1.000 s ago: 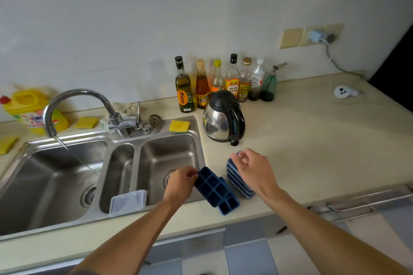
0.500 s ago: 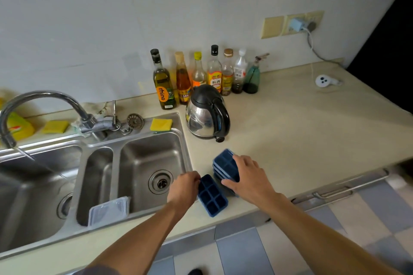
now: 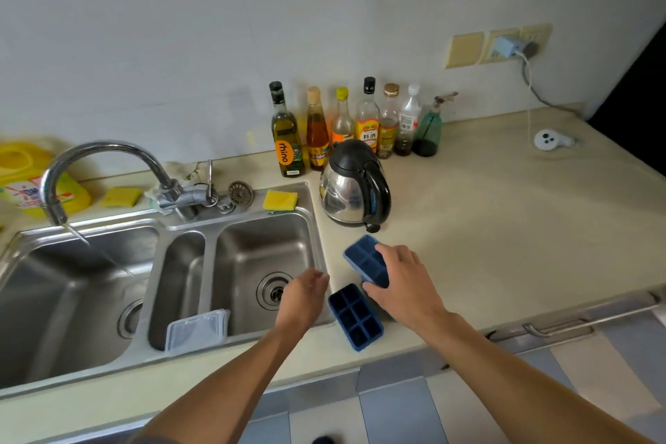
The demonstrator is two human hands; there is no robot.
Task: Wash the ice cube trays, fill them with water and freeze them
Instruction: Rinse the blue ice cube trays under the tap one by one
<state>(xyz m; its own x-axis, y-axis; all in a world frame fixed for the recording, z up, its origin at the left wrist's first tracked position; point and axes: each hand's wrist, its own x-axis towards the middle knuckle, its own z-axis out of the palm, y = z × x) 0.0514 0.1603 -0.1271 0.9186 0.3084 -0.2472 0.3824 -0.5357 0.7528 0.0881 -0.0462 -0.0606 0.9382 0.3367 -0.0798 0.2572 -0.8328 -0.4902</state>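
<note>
Pre-wash: right hand (image 3: 400, 281) grips trays (image 3: 365, 258), seemingly stacked; left hand (image 3: 306, 294) spread beside loose tray (image 3: 355, 317); next, carry to tap (image 3: 104, 148).

We see dim, soft light, brightest at the right end of the bench (image 3: 504, 227). Dull glare sits on the kettle (image 3: 346, 191) and the steel sink (image 3: 252, 245). The wide lens bows the bench's front edge; the left hand (image 3: 306, 294) is slightly blurred.

Counter (image 3: 486, 227) w/ kettle (image 3: 355, 187), bottles (image 3: 367, 119), blue tray (image 3: 355, 317).
</note>
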